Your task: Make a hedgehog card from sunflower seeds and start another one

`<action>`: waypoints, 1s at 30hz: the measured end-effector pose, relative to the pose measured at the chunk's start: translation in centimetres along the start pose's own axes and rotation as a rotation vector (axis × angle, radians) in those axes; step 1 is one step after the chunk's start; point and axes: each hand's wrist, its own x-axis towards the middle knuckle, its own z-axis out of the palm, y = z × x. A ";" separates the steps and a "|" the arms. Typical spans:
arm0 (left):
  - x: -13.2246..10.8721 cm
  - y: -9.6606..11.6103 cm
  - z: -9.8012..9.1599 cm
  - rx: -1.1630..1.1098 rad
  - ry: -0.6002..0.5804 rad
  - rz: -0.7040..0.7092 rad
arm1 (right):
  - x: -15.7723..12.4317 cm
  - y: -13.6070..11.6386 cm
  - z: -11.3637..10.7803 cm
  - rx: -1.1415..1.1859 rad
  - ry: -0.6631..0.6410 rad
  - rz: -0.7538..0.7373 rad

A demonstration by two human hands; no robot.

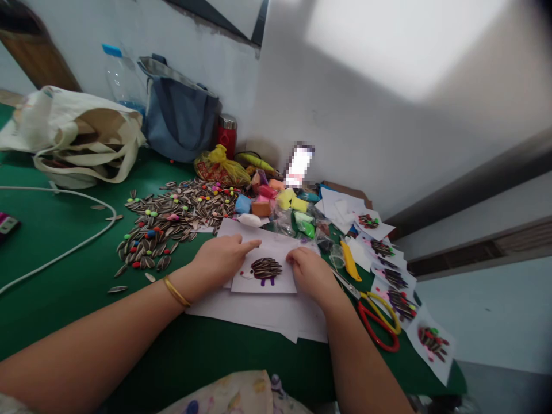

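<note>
A small white card [276, 284] lies on a stack of white paper [263, 313] on the green table [64, 270]. On the card is a hedgehog figure [265, 269] with a back of sunflower seeds and purple legs. My left hand [222, 257] rests on the card's left edge, index finger stretched across its top. My right hand [311, 270] is curled at the card's right edge, fingertips pinched by the figure; what they hold is hidden. A gold bangle [176, 291] sits on my left wrist.
A heap of sunflower seeds with coloured beads [172, 221] lies to the left. Bags of coloured clay [276, 204] are behind the card. Red-and-yellow scissors [379, 319], a yellow cutter [348, 260] and several finished cards [394, 282] lie right. Tote bags [81, 138], a bottle and a white cable [64, 250] are at left.
</note>
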 end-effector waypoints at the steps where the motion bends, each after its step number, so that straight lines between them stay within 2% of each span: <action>1: 0.1 0.1 0.1 0.002 -0.018 0.016 | 0.0 0.0 0.0 -0.002 -0.003 0.001; 4: 0.2 0.4 0.1 0.019 -0.030 0.028 | 0.1 0.0 0.2 -0.005 -0.010 0.003; 7: 0.2 0.2 -0.3 0.040 0.016 0.001 | 0.0 0.0 0.3 -0.005 -0.002 -0.007; 17: 0.0 -3.0 -1.2 0.168 0.206 -0.059 | -0.2 -0.2 -0.1 0.003 0.000 -0.001; 21: 0.0 -3.1 -1.3 0.127 0.245 -0.060 | -0.2 0.0 -0.1 0.010 -0.002 -0.013; 24: -0.1 -2.7 -1.5 0.076 0.304 -0.008 | -0.2 0.1 0.1 0.014 0.002 -0.024; 26: -0.2 -2.4 -1.5 0.044 0.305 0.054 | -0.2 0.0 0.2 0.021 0.009 -0.026; 30: -0.3 -1.9 -1.3 -0.045 0.200 0.152 | -0.2 0.2 -0.2 0.060 0.006 -0.019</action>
